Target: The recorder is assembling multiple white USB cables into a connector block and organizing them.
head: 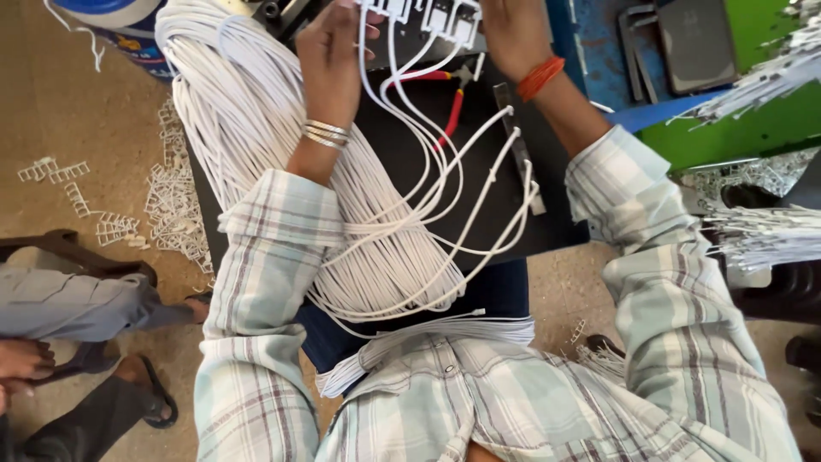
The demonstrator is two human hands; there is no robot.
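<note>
White cables (256,128) lay bundled across a black board (505,214), loose ends looping over it. At the board's far edge, the left hand (332,53) pinched one cable, and the right hand (513,34) gripped white connector pieces (449,19); red-handled pliers (449,94) rested between them on the board.

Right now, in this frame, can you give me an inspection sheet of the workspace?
Surface: flat black work board, partly covered by cables.
Job's things: small white plastic connector pieces at the top edge; red-handled pliers lying on the board.
Clutter: white plastic scrap frames scattered on the brown floor.
Grippers: left hand and right hand both at the connector pieces, fingers pinching thin cables.
Cables: thick bundle of thin white cables draped over the lap.
Surroundings: another person's sandalled foot at lower left.
</note>
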